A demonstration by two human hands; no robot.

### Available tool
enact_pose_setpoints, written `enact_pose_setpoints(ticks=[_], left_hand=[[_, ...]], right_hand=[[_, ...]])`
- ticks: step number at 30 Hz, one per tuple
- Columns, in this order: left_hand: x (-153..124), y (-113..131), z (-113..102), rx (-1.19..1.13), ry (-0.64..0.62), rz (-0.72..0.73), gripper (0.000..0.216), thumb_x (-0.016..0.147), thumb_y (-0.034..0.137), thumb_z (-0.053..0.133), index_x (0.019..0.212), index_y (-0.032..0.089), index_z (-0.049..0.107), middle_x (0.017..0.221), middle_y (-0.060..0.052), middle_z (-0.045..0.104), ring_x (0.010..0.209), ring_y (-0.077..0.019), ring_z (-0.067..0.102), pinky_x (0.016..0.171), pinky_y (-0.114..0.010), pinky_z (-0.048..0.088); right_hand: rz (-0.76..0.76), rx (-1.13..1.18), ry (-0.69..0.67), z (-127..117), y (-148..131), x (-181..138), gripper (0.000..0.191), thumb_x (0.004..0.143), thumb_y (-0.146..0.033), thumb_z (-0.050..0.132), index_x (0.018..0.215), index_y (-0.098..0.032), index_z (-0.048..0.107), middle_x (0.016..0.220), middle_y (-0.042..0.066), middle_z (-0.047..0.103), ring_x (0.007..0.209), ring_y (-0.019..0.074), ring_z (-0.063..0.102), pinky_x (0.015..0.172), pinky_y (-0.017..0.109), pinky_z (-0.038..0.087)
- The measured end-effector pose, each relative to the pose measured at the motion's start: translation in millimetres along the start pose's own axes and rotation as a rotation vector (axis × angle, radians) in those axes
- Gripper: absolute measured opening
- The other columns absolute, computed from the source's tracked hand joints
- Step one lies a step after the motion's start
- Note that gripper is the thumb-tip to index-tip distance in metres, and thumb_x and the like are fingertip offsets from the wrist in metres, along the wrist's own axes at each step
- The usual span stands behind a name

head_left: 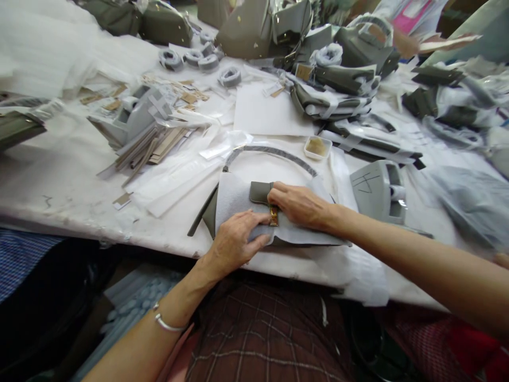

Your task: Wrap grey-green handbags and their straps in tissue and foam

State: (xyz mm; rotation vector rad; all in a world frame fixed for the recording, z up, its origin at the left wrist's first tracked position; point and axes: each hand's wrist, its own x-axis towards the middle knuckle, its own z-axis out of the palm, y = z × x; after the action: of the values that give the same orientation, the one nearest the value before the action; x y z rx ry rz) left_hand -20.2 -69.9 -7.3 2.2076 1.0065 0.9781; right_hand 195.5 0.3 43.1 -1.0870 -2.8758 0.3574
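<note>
L hand point(234, 241) spread flat on felt point(234, 199), holding nothing; R hand point(302, 204) curled over flap point(259, 192), grip unclear; clasp point(273, 215) betw. both hands.

A single camera is sitting on the person's head, facing forward and down toward twelve o'clock across the table point(59, 180). It is hanging close over the left hand point(234, 241) and right hand point(302, 204), the lap point(270, 329) showing at six o'clock.
</note>
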Motion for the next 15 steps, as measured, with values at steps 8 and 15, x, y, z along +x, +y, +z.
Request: enact_pose_setpoints(ticks=[8,15], left_hand=[[-1,4,-2,-0.07,-0.025,-0.16,0.052,0.084,0.015,0.066,0.13,0.024,0.044,0.114,-0.002,0.071,0.107,-0.0191,0.067,0.096,-0.035,0.052],[-1,0,9,0.104,-0.024,-0.071,0.061,0.082,0.016,0.067,0.136,0.02,0.039,0.114,-0.006,0.07,0.108,-0.0232,0.066,0.098,-0.038,0.052]], right_hand=[[0.177,0.03,-0.002,-13,-42,-22,0.025,0.086,-0.035,0.07,0.099,-0.016,0.061,0.094,0.007,0.064,0.088,0.0211,0.06,0.077,0.031,0.044],[0.501,-0.039,-0.118,-5,-65,-10,0.026,0.086,-0.037,0.07,0.098,-0.016,0.062,0.095,0.009,0.072,0.087,0.0232,0.066,0.069,0.029,0.041]])
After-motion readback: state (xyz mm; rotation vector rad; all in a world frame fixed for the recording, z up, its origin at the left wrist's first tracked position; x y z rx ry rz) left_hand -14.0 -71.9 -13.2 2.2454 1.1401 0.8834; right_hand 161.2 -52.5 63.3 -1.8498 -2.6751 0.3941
